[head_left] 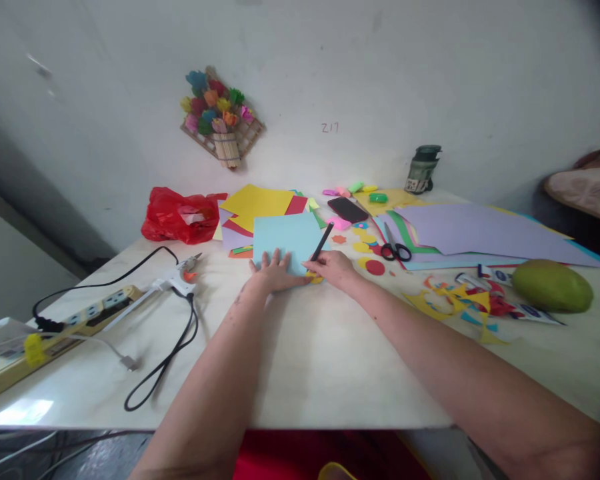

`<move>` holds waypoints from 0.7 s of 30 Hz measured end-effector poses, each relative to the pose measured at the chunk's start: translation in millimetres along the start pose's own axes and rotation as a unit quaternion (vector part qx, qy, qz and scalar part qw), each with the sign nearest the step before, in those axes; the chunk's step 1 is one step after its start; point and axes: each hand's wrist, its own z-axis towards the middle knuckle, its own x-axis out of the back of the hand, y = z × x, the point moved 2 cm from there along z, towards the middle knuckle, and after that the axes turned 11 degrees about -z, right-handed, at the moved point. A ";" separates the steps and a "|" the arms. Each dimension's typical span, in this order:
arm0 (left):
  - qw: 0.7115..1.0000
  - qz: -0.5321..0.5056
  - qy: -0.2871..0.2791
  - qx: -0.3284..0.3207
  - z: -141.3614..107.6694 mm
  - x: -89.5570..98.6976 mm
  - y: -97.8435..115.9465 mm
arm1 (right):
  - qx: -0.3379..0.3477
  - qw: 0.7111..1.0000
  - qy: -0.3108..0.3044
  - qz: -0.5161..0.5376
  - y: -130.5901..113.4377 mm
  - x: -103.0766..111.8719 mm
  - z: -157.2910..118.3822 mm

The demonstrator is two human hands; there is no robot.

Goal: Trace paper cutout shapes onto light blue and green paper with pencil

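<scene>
A light blue sheet of paper lies flat near the middle of the table. My left hand rests on its lower edge with the fingers spread. A small yellow paper piece sits at the sheet's lower right corner, by my left thumb. My right hand holds a dark pen upright at a slant, its lower end at the corner beside the yellow piece. The exact spot of the pen's tip is hard to make out.
Left: glue gun, cables, power strip, red plastic bag. Behind: coloured papers, phone. Right: scissors, paper circles, purple sheets, paper scraps, green fruit, bottle.
</scene>
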 end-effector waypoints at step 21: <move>0.999 0.007 -0.028 0.017 -17.0 7.4 13.7 | 0.019 0.998 -0.018 -0.056 -4.3 4.7 2.9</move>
